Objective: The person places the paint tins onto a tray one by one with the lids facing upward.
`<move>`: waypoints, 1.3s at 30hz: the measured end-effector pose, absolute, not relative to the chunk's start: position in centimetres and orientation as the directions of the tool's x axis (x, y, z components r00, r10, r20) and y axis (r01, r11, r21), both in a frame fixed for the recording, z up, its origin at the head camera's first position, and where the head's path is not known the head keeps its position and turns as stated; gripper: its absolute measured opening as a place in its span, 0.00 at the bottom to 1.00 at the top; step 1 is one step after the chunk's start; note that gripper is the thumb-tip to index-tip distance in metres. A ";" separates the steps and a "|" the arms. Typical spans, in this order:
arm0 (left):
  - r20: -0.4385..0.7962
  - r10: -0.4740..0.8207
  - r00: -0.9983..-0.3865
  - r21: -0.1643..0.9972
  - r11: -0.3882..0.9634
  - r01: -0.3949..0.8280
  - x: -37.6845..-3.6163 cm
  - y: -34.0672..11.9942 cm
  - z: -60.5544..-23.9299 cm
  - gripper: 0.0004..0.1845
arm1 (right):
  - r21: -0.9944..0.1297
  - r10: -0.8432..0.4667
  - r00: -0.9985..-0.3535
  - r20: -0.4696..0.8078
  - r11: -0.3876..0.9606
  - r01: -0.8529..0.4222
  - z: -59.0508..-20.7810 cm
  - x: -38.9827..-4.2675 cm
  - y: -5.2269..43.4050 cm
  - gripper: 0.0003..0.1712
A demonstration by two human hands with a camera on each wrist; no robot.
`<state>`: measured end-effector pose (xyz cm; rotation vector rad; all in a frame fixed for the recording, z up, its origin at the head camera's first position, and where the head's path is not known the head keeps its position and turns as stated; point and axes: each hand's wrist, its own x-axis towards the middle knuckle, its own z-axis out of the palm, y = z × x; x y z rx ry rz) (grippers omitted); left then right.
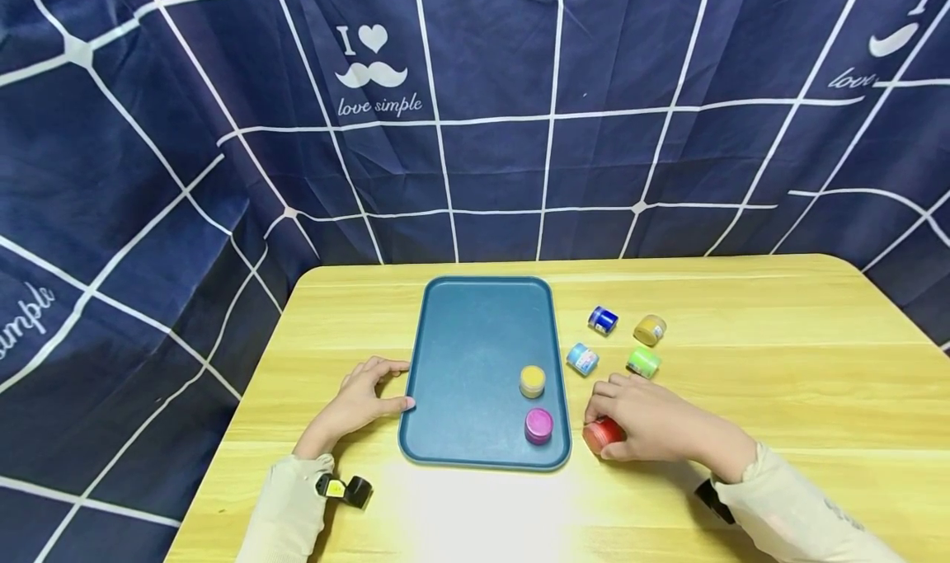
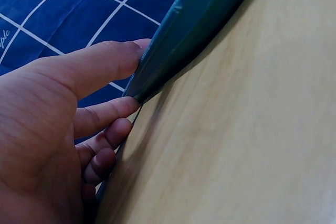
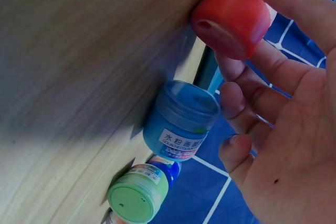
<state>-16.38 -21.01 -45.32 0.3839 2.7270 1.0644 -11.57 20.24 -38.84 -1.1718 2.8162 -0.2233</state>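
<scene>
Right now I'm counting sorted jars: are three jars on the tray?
No, the tray holds two: a yellow jar and a pink jar.

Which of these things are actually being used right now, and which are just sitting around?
In use:
red jar, held by the right hand
blue tray, edge held by the left hand

Lying about:
yellow jar and pink jar, on the tray
four jars on the table

- Red jar [image 1: 603,433], in the right grip [image 1: 653,423].
- Teal tray [image 1: 475,332], carrying a yellow jar [image 1: 531,380] and a magenta jar [image 1: 538,424].
- Dark blue jar [image 1: 603,319], light blue jar [image 1: 582,358], green jar [image 1: 642,362], ochre jar [image 1: 649,330].
- Pale wood-grain bench [image 1: 779,365].
- Navy curtain [image 1: 475,118] with a white grid.
</scene>
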 end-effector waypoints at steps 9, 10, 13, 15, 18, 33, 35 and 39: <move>-0.088 0.307 -0.948 0.688 0.706 0.164 -16.3 -21.0 -45.3 0.33 | -0.203 -0.698 -0.716 0.003 0.701 -0.684 -38.5 -11.6 20.5 0.13; -0.088 0.307 -0.948 0.688 0.707 0.165 -16.3 -21.0 -45.2 0.33 | -0.205 -0.694 -0.720 0.003 0.704 -0.679 -38.4 -11.6 20.6 0.13; -0.086 0.309 -0.947 0.687 0.707 0.168 -16.2 -21.0 -45.2 0.33 | -0.220 -0.687 -0.726 0.006 0.708 -0.672 -38.3 -11.7 20.7 0.14; -0.085 0.311 -0.947 0.686 0.707 0.171 -16.2 -21.0 -45.2 0.33 | -0.222 -0.678 -0.735 0.011 0.715 -0.663 -38.3 -11.7 20.8 0.14; -0.083 0.313 -0.946 0.685 0.707 0.174 -16.2 -21.0 -45.2 0.33 | -0.219 -0.666 -0.745 0.032 0.722 -0.656 -38.3 -11.7 20.9 0.14; -0.079 0.308 -0.948 0.685 0.707 0.173 -16.2 -21.0 -45.1 0.32 | -0.223 -0.657 -0.750 0.085 0.721 -0.656 -36.2 -12.3 20.5 0.14; -0.077 0.309 -0.948 0.685 0.707 0.175 -16.2 -21.0 -45.1 0.32 | -0.224 -0.658 -0.748 0.091 0.718 -0.659 -35.9 -12.5 20.3 0.13; -0.072 0.314 -0.947 0.683 0.707 0.183 -16.2 -20.9 -45.1 0.32 | -0.231 -0.657 -0.748 0.097 0.716 -0.659 -35.5 -12.7 19.9 0.13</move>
